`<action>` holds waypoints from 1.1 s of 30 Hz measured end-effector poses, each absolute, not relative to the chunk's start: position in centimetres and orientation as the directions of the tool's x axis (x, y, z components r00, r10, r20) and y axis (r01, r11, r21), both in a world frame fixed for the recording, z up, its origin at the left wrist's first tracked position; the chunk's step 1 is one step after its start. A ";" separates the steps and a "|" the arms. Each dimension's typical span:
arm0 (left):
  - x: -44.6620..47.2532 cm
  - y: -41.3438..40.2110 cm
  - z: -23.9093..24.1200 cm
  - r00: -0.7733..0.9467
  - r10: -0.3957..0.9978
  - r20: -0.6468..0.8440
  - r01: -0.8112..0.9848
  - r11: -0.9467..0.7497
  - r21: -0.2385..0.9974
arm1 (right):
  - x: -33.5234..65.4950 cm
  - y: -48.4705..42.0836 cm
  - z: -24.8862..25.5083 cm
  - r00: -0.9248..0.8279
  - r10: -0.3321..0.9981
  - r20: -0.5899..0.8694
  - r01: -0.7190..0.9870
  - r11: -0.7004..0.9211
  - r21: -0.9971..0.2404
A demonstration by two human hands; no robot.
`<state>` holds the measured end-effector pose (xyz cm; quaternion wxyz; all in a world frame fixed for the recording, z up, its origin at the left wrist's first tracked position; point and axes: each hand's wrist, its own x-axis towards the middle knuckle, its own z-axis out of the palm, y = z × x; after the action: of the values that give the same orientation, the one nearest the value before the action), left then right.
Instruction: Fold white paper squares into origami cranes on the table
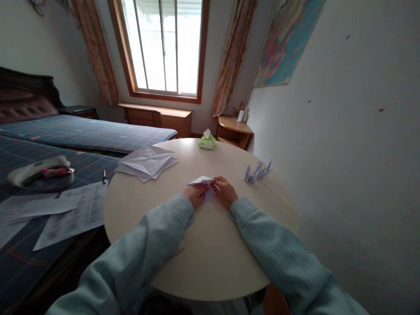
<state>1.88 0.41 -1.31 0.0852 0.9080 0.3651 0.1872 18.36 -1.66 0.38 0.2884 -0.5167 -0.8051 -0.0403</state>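
A folded white sheet of paper (201, 180) is between my hands at the middle of the round table (210, 253). My left hand (196, 194) lies over its left side, fingers bent against the paper. On the right edge, my right hand (224, 190) pinches the paper between thumb and fingers. The sheet has a pointed upper part and a flap that hangs toward me between the hands. My fingers hide some of its folds.
Creased white sheets (147, 162) are stacked at the table's back left. A green tissue pack (207, 141) sits at the far edge. Several folded paper figures (257, 172) stand at the right. Beside the table, printed sheets (74, 214) and a pen (104, 176) lie on the bed (92, 166).
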 end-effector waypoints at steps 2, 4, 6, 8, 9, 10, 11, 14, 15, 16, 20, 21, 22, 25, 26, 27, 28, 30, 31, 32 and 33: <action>1.9 0.3 -1.1 0.657 0.703 0.271 0.636 -0.710 0.301 | 18.3 -1.8 0.5 -0.324 0.816 0.478 0.876 0.449 -0.174; 1.9 0.1 -0.9 0.651 0.710 0.268 0.640 -0.703 0.310 | 18.2 -1.9 0.6 -0.337 0.825 0.454 0.886 0.441 -0.142; 1.9 0.0 -0.6 0.650 0.712 0.264 0.638 -0.701 0.318 | 18.1 -2.0 0.8 -0.340 0.835 0.432 0.893 0.431 -0.131; 1.9 -0.3 -0.3 0.645 0.721 0.256 0.644 -0.692 0.326 | 18.1 -2.0 0.9 -0.326 0.852 0.410 0.905 0.406 -0.124; 1.9 -0.4 -0.1 0.638 0.728 0.252 0.652 -0.684 0.327 | 18.1 -2.0 1.0 -0.311 0.862 0.400 0.915 0.386 -0.120; 1.9 -0.6 0.2 0.631 0.736 0.247 0.660 -0.676 0.327 | 18.1 -2.0 1.0 -0.290 0.872 0.395 0.925 0.361 -0.118; 1.9 -0.7 0.4 0.623 0.745 0.240 0.670 -0.666 0.327 | 18.2 -2.0 1.0 -0.267 0.880 0.393 0.934 0.336 -0.119; 2.0 -1.2 1.0 0.605 0.765 0.219 0.695 -0.642 0.323 | 18.3 -1.9 0.8 -0.216 0.890 0.401 0.947 0.291 -0.136; 2.0 -1.2 1.1 0.601 0.769 0.217 0.700 -0.638 0.321 | 18.3 -1.9 0.8 -0.208 0.892 0.401 0.948 0.284 -0.142; 2.0 -1.3 1.1 0.598 0.772 0.218 0.704 -0.635 0.319 | 18.3 -1.9 0.8 -0.204 0.894 0.398 0.949 0.280 -0.143; 2.0 -1.1 0.9 0.584 0.779 0.230 0.711 -0.627 0.320 | 18.3 -2.0 0.8 -0.215 0.893 0.396 0.950 0.285 -0.128; 2.0 -1.0 0.8 0.582 0.779 0.233 0.710 -0.627 0.322 | 18.3 -2.0 0.8 -0.223 0.889 0.400 0.948 0.293 -0.124; 2.1 -0.9 0.6 0.583 0.778 0.235 0.708 -0.628 0.323 | 18.3 -2.1 0.8 -0.232 0.884 0.405 0.945 0.304 -0.121; 2.1 -0.7 0.4 0.590 0.775 0.228 0.706 -0.632 0.320 | 18.4 -1.9 0.7 -0.265 0.860 0.437 0.933 0.343 -0.109; 2.1 -0.7 0.3 0.591 0.776 0.223 0.709 -0.631 0.317 | 18.4 -1.9 0.7 -0.279 0.847 0.453 0.929 0.358 -0.096; 2.1 -0.7 0.4 0.591 0.776 0.218 0.711 -0.630 0.312 | 18.4 -1.8 0.6 -0.293 0.832 0.471 0.926 0.370 -0.079; 2.1 -0.8 0.4 0.592 0.777 0.216 0.714 -0.629 0.306 | 18.5 -1.7 0.5 -0.305 0.816 0.491 0.923 0.381 -0.059; 2.1 -0.9 0.6 0.595 0.774 0.217 0.714 -0.633 0.298 | 18.4 -1.6 0.5 -0.322 0.784 0.531 0.919 0.393 -0.023; 2.2 -1.0 0.7 0.601 0.768 0.220 0.708 -0.640 0.299 | 18.4 -1.6 0.5 -0.324 0.770 0.550 0.919 0.394 -0.012; 2.2 -1.1 0.8 0.612 0.758 0.225 0.695 -0.652 0.305 | 18.4 -1.6 0.5 -0.322 0.759 0.566 0.919 0.394 -0.006; 2.2 -1.1 0.8 0.626 0.744 0.234 0.676 -0.667 0.313 | 18.3 -1.6 0.6 -0.318 0.752 0.577 0.919 0.393 -0.005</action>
<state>2.18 -1.10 0.85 0.0978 0.8963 0.3960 0.1739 18.31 -1.64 0.59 0.2542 -0.5255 -0.7950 -0.1647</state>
